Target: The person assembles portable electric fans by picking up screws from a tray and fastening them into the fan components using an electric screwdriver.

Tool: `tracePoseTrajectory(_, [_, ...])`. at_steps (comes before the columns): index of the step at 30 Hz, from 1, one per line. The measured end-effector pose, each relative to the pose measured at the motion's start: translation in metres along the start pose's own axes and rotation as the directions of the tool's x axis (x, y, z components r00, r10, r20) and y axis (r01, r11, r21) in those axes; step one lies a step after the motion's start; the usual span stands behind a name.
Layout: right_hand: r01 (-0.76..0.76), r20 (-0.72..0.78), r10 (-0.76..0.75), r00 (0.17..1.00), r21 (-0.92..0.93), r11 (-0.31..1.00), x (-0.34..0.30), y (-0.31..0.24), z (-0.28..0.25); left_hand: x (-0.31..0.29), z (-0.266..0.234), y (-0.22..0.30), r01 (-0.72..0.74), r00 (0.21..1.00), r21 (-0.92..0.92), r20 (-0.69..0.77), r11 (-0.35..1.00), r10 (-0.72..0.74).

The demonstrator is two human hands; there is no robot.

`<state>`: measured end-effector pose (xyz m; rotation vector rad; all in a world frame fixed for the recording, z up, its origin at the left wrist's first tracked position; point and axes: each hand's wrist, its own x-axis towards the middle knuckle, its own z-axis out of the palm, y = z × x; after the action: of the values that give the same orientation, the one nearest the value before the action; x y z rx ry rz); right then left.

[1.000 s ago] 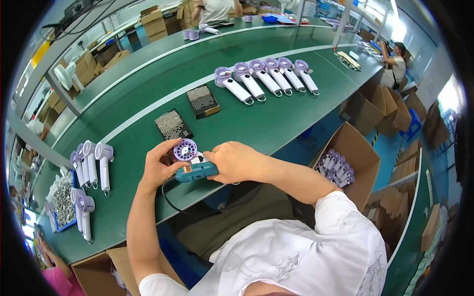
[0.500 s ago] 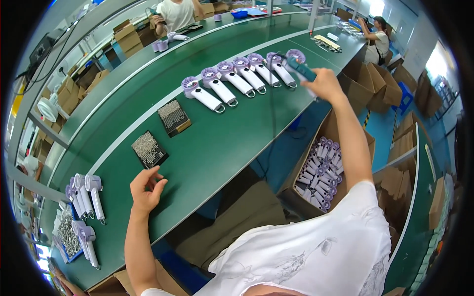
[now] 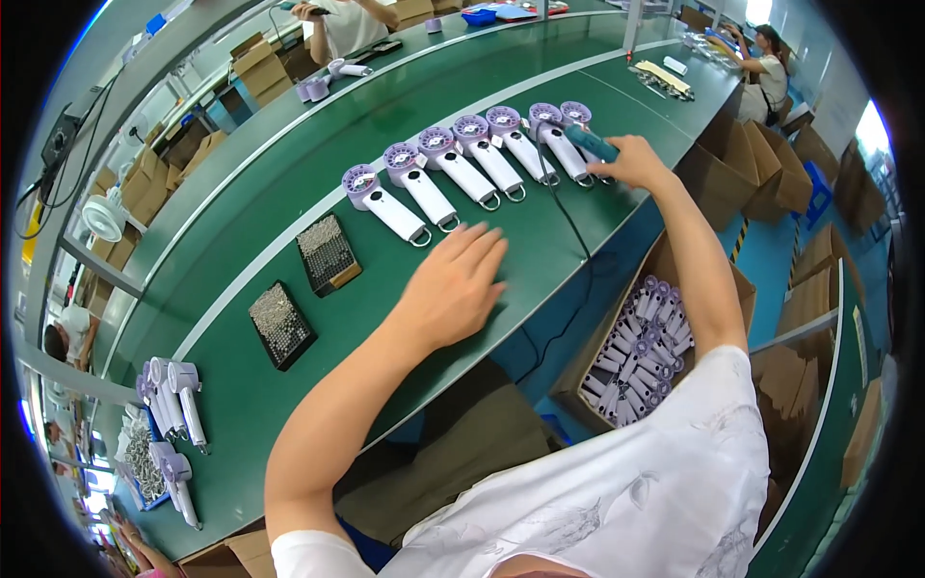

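Released left grip [image 3: 458,289] now near the handheld fans [image 3: 494,168].
It has moved away from the dark trays [image 3: 281,326]; the right grip [image 3: 631,161] clasps a teal tool [image 3: 591,143] over the last fan (partly hidden), near the surface's [image 3: 241,414] near edge.

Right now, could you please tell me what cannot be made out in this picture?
In the head view:
- Left hand: palm hidden by its own back.
- Power tool: grip covered by the right hand.
- Row's rightmost fan: handle partly behind the tool.
- Small tray pieces: too small to identify.
- Co-worker: head cut off by top edge.
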<state>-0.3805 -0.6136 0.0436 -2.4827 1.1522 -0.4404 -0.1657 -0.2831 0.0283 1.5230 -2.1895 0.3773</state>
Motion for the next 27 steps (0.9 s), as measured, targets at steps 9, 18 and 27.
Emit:
tracePoseTrajectory(9, [0.271,-0.024,-0.274,0.962,-0.089,0.959,0.02,0.014,0.019,0.123,0.121,-0.045,0.045,0.982,0.222,0.171,0.974,-0.084])
tracePoseTrajectory(18, [0.362,0.054,-0.358,0.932,-0.126,0.924,0.087,0.013,0.023,0.145,0.126,-0.068,0.172,0.959,0.252,0.178,0.952,-0.221])
tracePoseTrajectory(27, [0.465,-0.059,-0.465,0.883,-0.025,0.885,0.086,0.037,0.03,0.125,0.095,-0.041,0.136,0.966,0.165,0.195,0.977,-0.168])
